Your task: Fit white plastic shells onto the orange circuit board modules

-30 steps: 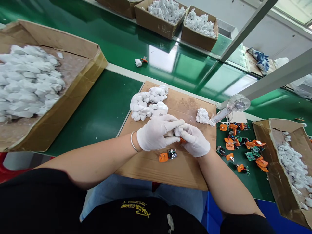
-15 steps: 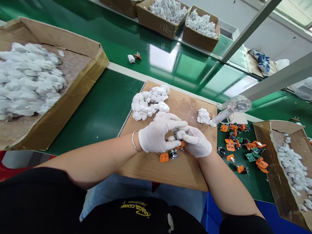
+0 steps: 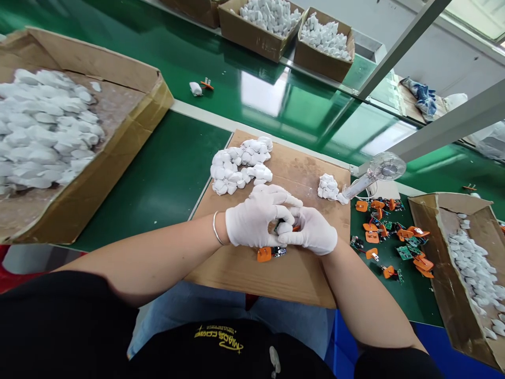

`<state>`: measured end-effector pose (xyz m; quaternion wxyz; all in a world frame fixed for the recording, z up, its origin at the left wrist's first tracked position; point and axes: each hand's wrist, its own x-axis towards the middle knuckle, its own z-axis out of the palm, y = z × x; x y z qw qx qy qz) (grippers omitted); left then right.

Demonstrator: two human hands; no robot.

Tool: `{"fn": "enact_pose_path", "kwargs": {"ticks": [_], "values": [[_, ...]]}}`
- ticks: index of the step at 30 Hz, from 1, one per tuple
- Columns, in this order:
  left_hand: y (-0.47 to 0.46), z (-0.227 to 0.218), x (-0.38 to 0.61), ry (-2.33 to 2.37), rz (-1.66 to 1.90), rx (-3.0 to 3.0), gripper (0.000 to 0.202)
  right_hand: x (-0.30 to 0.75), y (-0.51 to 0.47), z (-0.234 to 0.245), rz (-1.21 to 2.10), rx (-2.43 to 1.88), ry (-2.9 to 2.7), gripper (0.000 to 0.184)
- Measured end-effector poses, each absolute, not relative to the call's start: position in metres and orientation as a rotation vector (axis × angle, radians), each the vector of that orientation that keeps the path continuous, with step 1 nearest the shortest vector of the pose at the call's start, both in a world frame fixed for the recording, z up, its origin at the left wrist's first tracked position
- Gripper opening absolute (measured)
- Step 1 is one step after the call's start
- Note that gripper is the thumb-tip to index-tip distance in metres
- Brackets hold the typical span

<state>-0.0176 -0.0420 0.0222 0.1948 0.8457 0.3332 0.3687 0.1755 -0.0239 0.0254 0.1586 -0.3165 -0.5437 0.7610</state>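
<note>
Both my hands wear white gloves and meet over a brown cardboard sheet (image 3: 252, 279). My left hand (image 3: 256, 218) and my right hand (image 3: 311, 231) pinch together a small part (image 3: 284, 227) with a white shell, an orange plug piece and a dark circuit board; most of it is hidden by my fingers. Just below my hands on the sheet lies another orange plug piece with a circuit board (image 3: 270, 253). A heap of white shells (image 3: 239, 163) sits beyond my left hand, a smaller heap (image 3: 328, 187) beyond my right.
A large carton of white shells (image 3: 43, 126) stands left. Orange plug and board parts (image 3: 394, 237) lie right on the green mat, beside another carton (image 3: 473, 273). A small clear fan (image 3: 381, 168) stands nearby. One white shell with an orange piece (image 3: 199, 87) rides the green conveyor. Two cartons (image 3: 292, 31) stand beyond.
My hands have closed tighter on the small part and dropped slightly toward the sheet. The white shell with the orange piece on the conveyor has moved left.
</note>
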Motion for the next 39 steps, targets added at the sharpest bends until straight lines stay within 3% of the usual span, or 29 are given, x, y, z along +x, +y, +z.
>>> {"fn": "enact_pose_path", "kwargs": {"ticks": [19, 23, 30, 33, 39], "values": [[-0.05, 0.02, -0.013, 0.974, 1.043, 2.432, 0.018, 0.169, -0.028, 0.025, 2.051, -1.005, -1.605, 0.036], [-0.05, 0.023, -0.014, 1.018, 0.955, 2.333, 0.024, 0.174, -0.025, 0.023, 2.156, -0.898, -1.627, 0.045], [-0.049, 0.021, -0.016, 0.908, 1.136, 2.364, 0.017, 0.177, -0.024, 0.026, 2.206, -0.874, -1.603, 0.041], [-0.048, 0.019, -0.014, 0.905, 1.195, 2.441, 0.022, 0.174, -0.025, 0.026, 2.143, -0.845, -1.657, 0.046], [-0.048, 0.018, -0.013, 0.879, 1.277, 2.455, 0.021, 0.166, -0.032, 0.029, 1.943, -0.961, -1.7, 0.038]]}}
